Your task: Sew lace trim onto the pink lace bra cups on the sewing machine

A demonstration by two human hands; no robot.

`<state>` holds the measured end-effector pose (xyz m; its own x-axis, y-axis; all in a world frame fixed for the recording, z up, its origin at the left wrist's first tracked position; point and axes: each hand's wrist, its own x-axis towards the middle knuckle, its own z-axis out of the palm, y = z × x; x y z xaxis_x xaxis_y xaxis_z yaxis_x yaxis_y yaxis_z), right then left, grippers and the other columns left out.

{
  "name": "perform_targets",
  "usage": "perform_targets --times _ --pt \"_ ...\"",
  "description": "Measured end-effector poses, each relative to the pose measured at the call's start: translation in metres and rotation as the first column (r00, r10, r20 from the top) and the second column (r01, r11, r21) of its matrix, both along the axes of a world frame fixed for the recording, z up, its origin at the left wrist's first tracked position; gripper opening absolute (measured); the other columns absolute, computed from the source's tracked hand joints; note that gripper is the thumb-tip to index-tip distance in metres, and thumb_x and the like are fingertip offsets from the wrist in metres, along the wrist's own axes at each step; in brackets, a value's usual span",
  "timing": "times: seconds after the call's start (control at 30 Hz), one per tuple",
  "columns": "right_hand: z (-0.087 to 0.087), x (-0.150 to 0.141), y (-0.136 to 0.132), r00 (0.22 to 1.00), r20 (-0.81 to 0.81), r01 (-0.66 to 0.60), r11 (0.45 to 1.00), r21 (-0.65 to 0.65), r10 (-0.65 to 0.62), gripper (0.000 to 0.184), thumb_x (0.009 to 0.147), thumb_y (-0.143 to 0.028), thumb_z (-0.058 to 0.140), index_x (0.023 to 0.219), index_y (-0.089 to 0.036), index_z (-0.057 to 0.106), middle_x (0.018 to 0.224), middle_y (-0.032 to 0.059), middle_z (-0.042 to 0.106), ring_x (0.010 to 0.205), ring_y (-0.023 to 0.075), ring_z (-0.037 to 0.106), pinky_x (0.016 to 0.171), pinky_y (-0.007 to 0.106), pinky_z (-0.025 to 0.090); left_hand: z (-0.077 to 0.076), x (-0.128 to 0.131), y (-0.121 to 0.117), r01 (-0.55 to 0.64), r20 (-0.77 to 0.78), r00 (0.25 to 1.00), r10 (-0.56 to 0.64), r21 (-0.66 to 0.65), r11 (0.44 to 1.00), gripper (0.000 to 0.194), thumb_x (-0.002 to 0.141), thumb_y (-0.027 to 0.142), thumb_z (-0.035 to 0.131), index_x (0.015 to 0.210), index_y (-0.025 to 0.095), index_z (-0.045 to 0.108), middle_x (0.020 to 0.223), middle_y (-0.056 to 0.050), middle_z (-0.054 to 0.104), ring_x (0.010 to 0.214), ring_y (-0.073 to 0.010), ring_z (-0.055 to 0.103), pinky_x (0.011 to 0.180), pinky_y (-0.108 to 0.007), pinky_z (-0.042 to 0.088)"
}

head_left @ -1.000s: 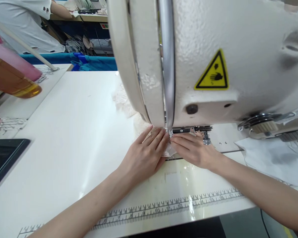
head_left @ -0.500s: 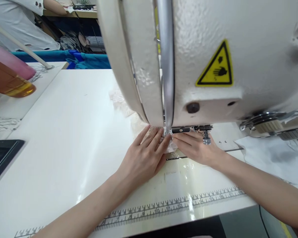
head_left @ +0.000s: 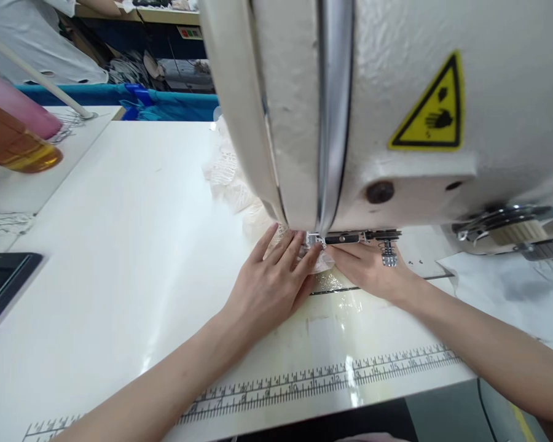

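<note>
A cream sewing machine point(head_left: 396, 92) fills the upper right, its head hanging over the white table point(head_left: 133, 245). A pale lace fabric piece point(head_left: 233, 184) runs from behind the machine to the presser foot point(head_left: 350, 236). My left hand point(head_left: 270, 285) lies flat on the lace just left of the foot, fingers stretched out and together. My right hand point(head_left: 366, 270) rests flat on the fabric's small end at the foot, fingertips nearly meeting the left hand's. The needle is hidden by the machine head.
A printed ruler strip point(head_left: 313, 380) runs along the table's front edge. A dark tablet point(head_left: 0, 288) lies at the left edge. An amber bottle point(head_left: 18, 147) stands far left. Another person in white point(head_left: 41, 49) works beyond. White cloth point(head_left: 511, 288) lies at right.
The view has shifted closer and slightly left of the machine. Both hands stay pressed on the lace at the presser foot, edged a little farther in.
</note>
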<state>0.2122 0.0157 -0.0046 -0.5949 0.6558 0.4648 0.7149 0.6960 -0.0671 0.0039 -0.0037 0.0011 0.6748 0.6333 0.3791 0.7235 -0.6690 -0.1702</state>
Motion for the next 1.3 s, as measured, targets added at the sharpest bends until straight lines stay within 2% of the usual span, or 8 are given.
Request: perform_targets --times 0.13,0.33,0.57,0.77,0.9,1.0,1.2,1.3 --pt "-0.009 0.002 0.004 0.999 0.022 -0.034 0.996 0.086 0.032 0.017 0.089 -0.013 0.05 0.089 -0.021 0.065 0.084 -0.0003 0.068 0.076 0.0127 0.059 0.073 0.027 0.044 0.001 0.001 0.001 0.003 0.003 1.0 -0.003 0.023 1.0 0.034 0.094 0.028 0.048 0.123 0.012 0.058 0.119 -0.012 0.066 0.113 -0.0295 0.061 0.103 -0.052 0.043" --pt "-0.006 0.002 0.004 0.983 0.144 -0.137 0.974 0.179 0.112 0.034 0.085 0.004 0.039 0.092 -0.017 0.064 0.098 0.002 0.069 0.082 0.0135 0.061 0.07 0.028 0.046 0.003 -0.001 0.001 0.162 0.052 0.985 -0.164 0.042 0.986 0.018 0.094 0.012 0.047 0.102 0.011 0.064 0.117 -0.008 0.068 0.109 -0.0201 0.064 0.105 -0.042 0.043" --pt "-0.005 -0.001 0.0 0.973 0.093 -0.214 0.976 0.029 0.21 0.025 0.087 -0.001 0.05 0.097 -0.02 0.064 0.102 0.0024 0.068 0.095 0.0159 0.06 0.079 0.03 0.048 0.004 -0.004 0.003 0.128 0.064 0.99 -0.129 0.017 0.992 0.017 0.094 0.014 0.044 0.095 0.012 0.061 0.111 -0.009 0.07 0.103 -0.0204 0.067 0.103 -0.042 0.044" --pt "-0.011 -0.005 -0.002 0.977 0.008 -0.214 0.977 0.015 0.214 0.021 0.089 -0.005 0.048 0.091 -0.022 0.061 0.095 -0.0007 0.068 0.093 0.0137 0.058 0.083 0.031 0.045 0.006 -0.003 -0.001 0.069 0.129 0.99 -0.062 -0.052 0.996 0.014 0.086 0.009 0.046 0.093 0.015 0.056 0.111 -0.008 0.07 0.099 -0.0208 0.067 0.103 -0.045 0.04" --pt "-0.008 -0.007 -0.006 0.958 -0.084 -0.28 0.959 -0.045 0.275 0.015 0.09 -0.011 0.046 0.084 -0.021 0.056 0.084 -0.0021 0.065 0.085 0.0119 0.057 0.083 0.031 0.044 0.01 -0.006 -0.003 -0.003 0.189 0.982 0.023 -0.105 0.995 0.011 0.078 0.012 0.052 0.088 0.017 0.051 0.089 -0.004 0.069 0.077 -0.0203 0.065 0.085 -0.043 0.044" --pt "-0.004 -0.007 -0.01 0.938 -0.152 -0.323 0.945 -0.053 0.312 0.012 0.09 -0.012 0.046 0.087 -0.021 0.054 0.077 -0.0039 0.062 0.078 0.0104 0.057 0.087 0.032 0.044 0.013 -0.008 -0.004 0.046 0.175 0.984 -0.032 -0.074 0.996 0.009 0.079 0.011 0.052 0.082 0.019 0.05 0.07 0.003 0.063 0.063 -0.0157 0.059 0.081 -0.04 0.041" --pt "0.002 -0.009 -0.011 0.945 -0.109 -0.305 0.951 0.058 0.31 0.004 0.09 -0.023 0.055 0.092 -0.021 0.059 0.08 -0.0029 0.063 0.079 0.0121 0.057 0.091 0.035 0.045 0.013 -0.007 -0.005 0.109 0.151 0.983 -0.107 -0.003 0.994 0.012 0.082 0.009 0.05 0.075 0.019 0.049 0.064 0.004 0.058 0.063 -0.0133 0.055 0.082 -0.037 0.039" --pt "0.005 -0.012 -0.011 0.928 -0.114 -0.346 0.934 0.093 0.355 0.007 0.088 -0.016 0.059 0.084 -0.021 0.063 0.074 -0.0042 0.063 0.081 0.0116 0.058 0.096 0.034 0.044 0.011 -0.005 -0.005 0.112 0.152 0.982 -0.114 0.025 0.993 0.014 0.083 0.01 0.05 0.073 0.019 0.049 0.062 0.005 0.056 0.061 -0.0127 0.052 0.081 -0.037 0.039"
